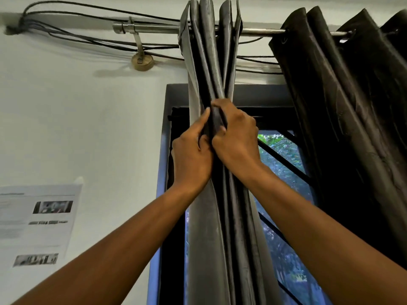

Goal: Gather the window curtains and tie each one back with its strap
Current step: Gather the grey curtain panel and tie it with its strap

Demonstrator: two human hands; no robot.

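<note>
Gripping the gathered left curtain (211,62) at one level, both hands (217,137) meet at the centre of the view, just below the top of the window frame (259,93). Left hand (191,155) wraps the bundle from the 9 o'clock side, thumb pressed up against the folds; right hand (236,137) closes from the 3 o'clock side, fingers curled over a dark band (218,119) that appears to be the strap, though this cannot be confirmed. Neither hand is open. This curtain hangs from the rod (154,28) toward 12 o'clock and falls in tight pleats toward 6 o'clock, between the two forearms. A second curtain (343,95) hangs at 2 o'clock, spread and apparently not yet tied. For this step, judged from the present grip: keep the left hand clamped so that no pleat slips out, draw the band fully round the bundle with the right hand, and fasten it while the folds are compressed. Keep the pull level; a downward drag would load the rod bracket (142,60) at 10 o'clock. Cables (88,41) run along the wall behind the rod; keep fabric from snagging them
</note>
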